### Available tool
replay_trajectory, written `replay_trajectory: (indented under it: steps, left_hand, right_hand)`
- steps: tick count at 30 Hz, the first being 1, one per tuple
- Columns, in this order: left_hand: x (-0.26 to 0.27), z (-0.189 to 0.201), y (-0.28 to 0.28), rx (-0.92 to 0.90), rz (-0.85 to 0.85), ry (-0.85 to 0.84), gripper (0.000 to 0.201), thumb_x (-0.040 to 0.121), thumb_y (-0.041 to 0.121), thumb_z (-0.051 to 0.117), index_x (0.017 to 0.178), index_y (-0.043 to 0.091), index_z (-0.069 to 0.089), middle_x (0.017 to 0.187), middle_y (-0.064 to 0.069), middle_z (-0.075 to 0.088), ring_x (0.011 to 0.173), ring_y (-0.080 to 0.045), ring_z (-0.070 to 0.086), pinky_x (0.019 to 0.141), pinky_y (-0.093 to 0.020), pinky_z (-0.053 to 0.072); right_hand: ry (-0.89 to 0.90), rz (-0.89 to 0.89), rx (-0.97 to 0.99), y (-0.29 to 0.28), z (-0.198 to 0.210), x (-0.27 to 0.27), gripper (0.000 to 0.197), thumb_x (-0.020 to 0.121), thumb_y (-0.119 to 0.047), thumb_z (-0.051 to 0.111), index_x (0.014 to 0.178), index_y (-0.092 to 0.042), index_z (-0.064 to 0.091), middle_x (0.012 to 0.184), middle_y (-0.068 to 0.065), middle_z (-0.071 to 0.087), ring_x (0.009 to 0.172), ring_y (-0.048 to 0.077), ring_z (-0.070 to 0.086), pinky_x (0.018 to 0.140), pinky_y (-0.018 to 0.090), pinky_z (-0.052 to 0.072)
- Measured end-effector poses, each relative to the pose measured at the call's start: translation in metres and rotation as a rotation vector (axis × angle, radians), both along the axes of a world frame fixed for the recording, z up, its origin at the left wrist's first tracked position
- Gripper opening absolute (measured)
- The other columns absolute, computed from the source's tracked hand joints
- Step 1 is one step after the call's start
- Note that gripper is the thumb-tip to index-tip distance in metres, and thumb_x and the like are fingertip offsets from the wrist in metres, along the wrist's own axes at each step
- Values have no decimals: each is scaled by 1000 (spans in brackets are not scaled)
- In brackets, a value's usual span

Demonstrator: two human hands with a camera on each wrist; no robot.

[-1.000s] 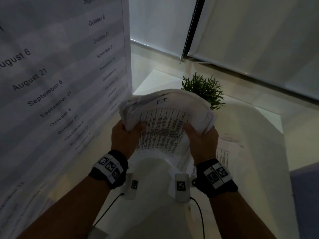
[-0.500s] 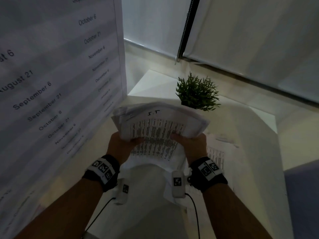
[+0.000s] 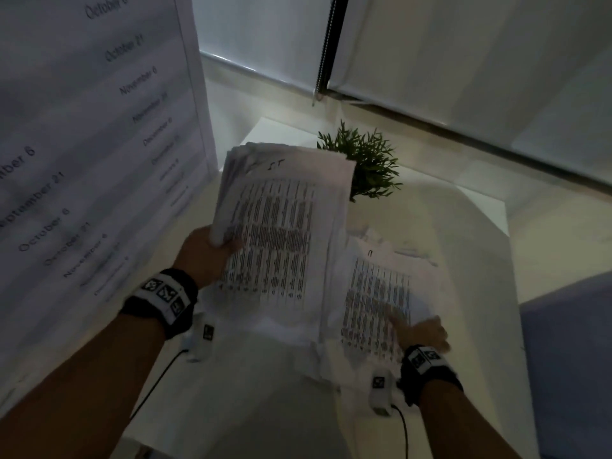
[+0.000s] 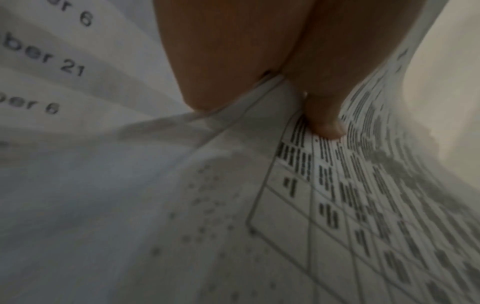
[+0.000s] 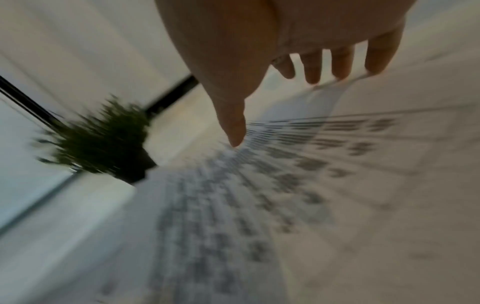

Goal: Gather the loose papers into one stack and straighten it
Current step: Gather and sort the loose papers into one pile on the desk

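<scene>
My left hand (image 3: 215, 246) grips a thick stack of printed papers (image 3: 281, 226) by its left edge and holds it above the white table (image 3: 470, 233). In the left wrist view the thumb (image 4: 324, 123) presses on the top sheet of that stack (image 4: 363, 205). A loose printed sheet (image 3: 374, 286) lies on the table to the right, partly under the stack. My right hand (image 3: 420, 329) is down on it, thumb on the print and fingers at its right edge. In the blurred right wrist view the fingers (image 5: 314, 67) are fairly straight over that sheet (image 5: 285, 185).
A small green plant (image 3: 367, 167) stands at the back of the table, just behind the stack. A large poster of dates (image 3: 82, 144) fills the left side. Window blinds (image 3: 463, 61) hang behind the table. A blue-grey surface (image 3: 569, 342) sits at the right.
My right hand has let go of the stack and dropped to the loose sheet at the right. The stack, bent between both hands before, now lies flatter in the left hand alone.
</scene>
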State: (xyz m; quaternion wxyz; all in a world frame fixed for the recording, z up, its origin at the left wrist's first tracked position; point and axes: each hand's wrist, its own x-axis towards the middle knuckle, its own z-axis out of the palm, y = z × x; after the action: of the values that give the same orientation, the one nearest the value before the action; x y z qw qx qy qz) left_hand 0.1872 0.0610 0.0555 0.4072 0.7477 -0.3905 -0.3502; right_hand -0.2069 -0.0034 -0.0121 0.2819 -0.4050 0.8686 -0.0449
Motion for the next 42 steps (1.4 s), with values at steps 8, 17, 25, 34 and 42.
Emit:
replay_trajectory:
  steps: [8,17,25,34,42]
  left_hand:
    - [-11,-22,22,183,3,127,27,89,29,64,95,3,68,91,-12,69,86,-32,65,63,-23,49]
    - [-4,-24,33,196,67,138,38,84,39,68,106,8,69,104,-11,70,88,-26,66,82,-35,50]
    - [-5,-26,37,179,49,170,42,80,44,70,110,14,69,107,-7,71,94,-26,68,92,-44,51]
    - [-7,-16,38,132,70,231,35,82,32,72,107,8,69,100,-8,72,85,-23,69,79,-35,54]
    - [-3,-29,39,172,81,291,39,74,39,77,102,12,72,103,-10,73,93,-32,69,90,-54,52]
  right_hand:
    - [106,138,71,-4,-30,19,128,61,-62,77,151,-8,4,154,15,19,138,36,23,110,52,29]
    - [-91,44,19,-4,-32,19,53,90,-37,59,128,-2,47,138,17,49,122,31,51,105,39,40]
    - [92,3,169,17,-29,35,125,61,-70,71,150,-10,8,154,15,17,140,36,20,114,54,17]
    - [11,36,58,15,-30,13,118,63,-52,80,149,-13,10,148,18,35,129,37,44,106,52,38]
    - [-126,9,-183,12,-2,-10,7,82,-2,58,87,-1,63,95,16,69,54,16,47,56,21,43]
